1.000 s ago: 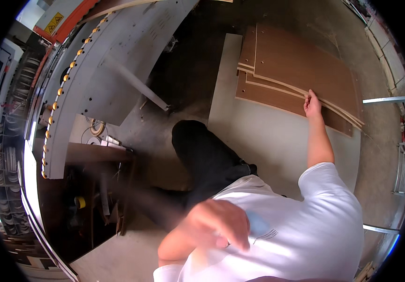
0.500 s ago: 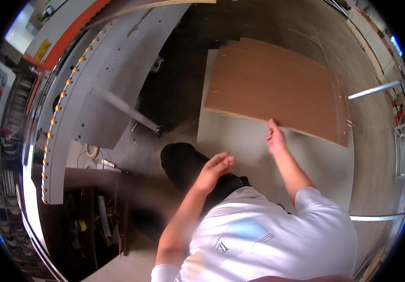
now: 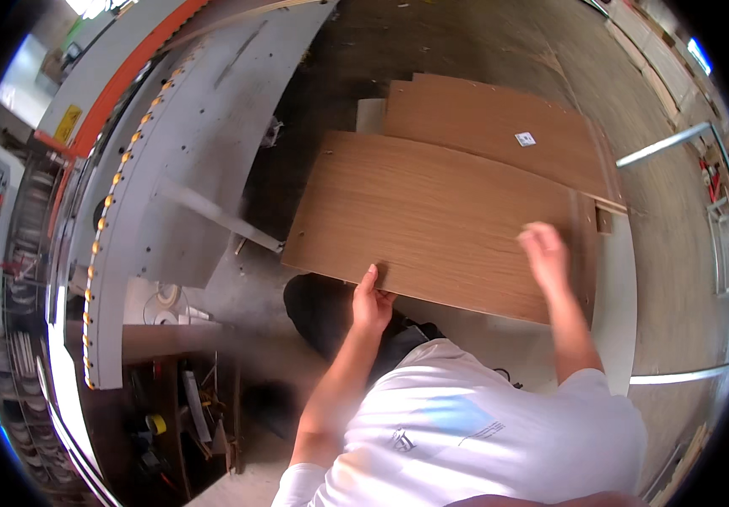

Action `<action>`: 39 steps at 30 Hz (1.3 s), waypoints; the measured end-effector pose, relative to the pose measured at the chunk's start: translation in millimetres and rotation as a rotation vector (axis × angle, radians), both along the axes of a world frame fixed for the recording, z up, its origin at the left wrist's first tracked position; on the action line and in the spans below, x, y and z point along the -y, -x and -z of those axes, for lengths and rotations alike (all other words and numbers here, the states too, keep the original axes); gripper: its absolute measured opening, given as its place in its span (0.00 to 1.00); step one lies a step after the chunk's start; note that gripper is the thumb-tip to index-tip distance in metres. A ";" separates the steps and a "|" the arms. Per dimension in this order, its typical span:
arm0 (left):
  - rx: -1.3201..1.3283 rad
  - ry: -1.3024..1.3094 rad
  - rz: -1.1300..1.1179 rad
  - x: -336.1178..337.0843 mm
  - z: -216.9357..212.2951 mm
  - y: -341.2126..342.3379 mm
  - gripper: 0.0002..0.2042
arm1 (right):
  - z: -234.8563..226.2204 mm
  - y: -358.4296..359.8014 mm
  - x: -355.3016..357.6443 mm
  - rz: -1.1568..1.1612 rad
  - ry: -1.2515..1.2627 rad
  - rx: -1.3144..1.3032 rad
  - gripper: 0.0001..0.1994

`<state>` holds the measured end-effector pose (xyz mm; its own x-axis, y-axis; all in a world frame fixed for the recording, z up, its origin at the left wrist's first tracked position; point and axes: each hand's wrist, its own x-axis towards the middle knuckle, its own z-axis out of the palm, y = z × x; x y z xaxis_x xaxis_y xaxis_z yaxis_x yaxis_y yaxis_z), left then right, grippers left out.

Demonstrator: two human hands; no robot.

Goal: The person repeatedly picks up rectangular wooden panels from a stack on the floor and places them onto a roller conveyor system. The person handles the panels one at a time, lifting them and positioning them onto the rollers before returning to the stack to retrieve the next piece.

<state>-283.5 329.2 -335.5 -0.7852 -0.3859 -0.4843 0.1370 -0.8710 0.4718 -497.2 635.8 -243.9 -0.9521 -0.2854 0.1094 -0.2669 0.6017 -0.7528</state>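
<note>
A brown wood-grain panel point(image 3: 440, 224) with small holes near its ends lies slantwise in front of me. My left hand point(image 3: 371, 306) is closed on its near edge, thumb on top and fingers underneath. Over the panel's right part is my right hand point(image 3: 546, 256), fingers apart and holding nothing; whether they touch the surface I cannot tell. Beyond the panel, partly covered by it, lie more brown panels point(image 3: 483, 118). A small white label point(image 3: 525, 139) is on the top one. Under them shows a pale sheet point(image 3: 614, 313).
A long grey machine bed point(image 3: 199, 127) with a row of yellow rollers point(image 3: 109, 201) runs along the left. Below it stands a dark tool shelf point(image 3: 178, 422). On the right, metal bars point(image 3: 664, 144) extend near the panels.
The top panel has come off the stack toward me, uncovering the labelled panel. My left hand has taken its near edge; my right hand has let go and moved right, over it.
</note>
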 end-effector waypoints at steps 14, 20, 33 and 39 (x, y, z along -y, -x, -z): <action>-0.067 0.189 -0.132 21.1 -52.1 -60.1 0.12 | 21.3 -1.7 -149.2 0.442 0.538 0.846 0.45; -0.095 0.411 -0.443 83.0 -113.1 -132.7 0.07 | 33.3 -33.0 -65.4 0.358 0.781 0.975 0.42; -0.197 0.648 -0.828 212.3 -230.7 -251.1 0.17 | -97.7 -118.9 178.9 -0.240 0.897 0.895 0.27; -0.007 0.909 -0.951 126.8 -237.5 -248.7 0.29 | -128.9 -153.9 194.8 -0.856 0.805 0.827 0.18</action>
<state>-34.8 202.3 -97.9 -0.0293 -0.9697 0.2427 0.5214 0.1923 0.8313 -343.3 441.0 -115.0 -0.3910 -0.9201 0.0241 0.3518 -0.1735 -0.9199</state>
